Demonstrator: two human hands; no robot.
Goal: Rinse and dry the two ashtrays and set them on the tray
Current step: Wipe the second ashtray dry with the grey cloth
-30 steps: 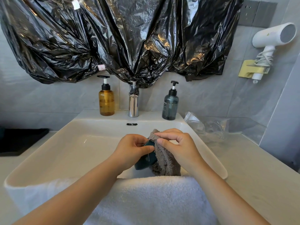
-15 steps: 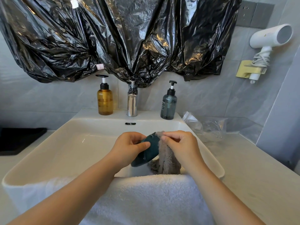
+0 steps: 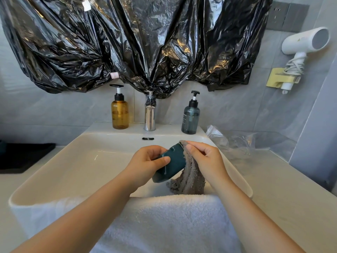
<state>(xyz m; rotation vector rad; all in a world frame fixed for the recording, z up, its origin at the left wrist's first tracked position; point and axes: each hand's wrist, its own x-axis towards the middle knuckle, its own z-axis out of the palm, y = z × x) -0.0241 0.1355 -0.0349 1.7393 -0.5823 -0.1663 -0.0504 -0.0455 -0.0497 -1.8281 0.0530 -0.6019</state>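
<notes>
A dark teal ashtray is held tilted on its side over the white sink basin. My left hand grips it from the left, thumb across its outer wall. My right hand pinches a grey-brown cloth against the ashtray's right side; the cloth hangs down from it. The inside of the ashtray faces away and is hidden. A black tray lies on the counter at far left. A second ashtray is not in view.
A white towel drapes over the sink's front rim. Behind the basin stand an amber pump bottle, a chrome tap and a blue-grey pump bottle. Clear plastic bag lies on the right counter. A hair dryer hangs on the wall.
The ashtray has been turned in my left hand, showing more of its outer wall and base. My right hand with the cloth has shifted up along its right edge.
</notes>
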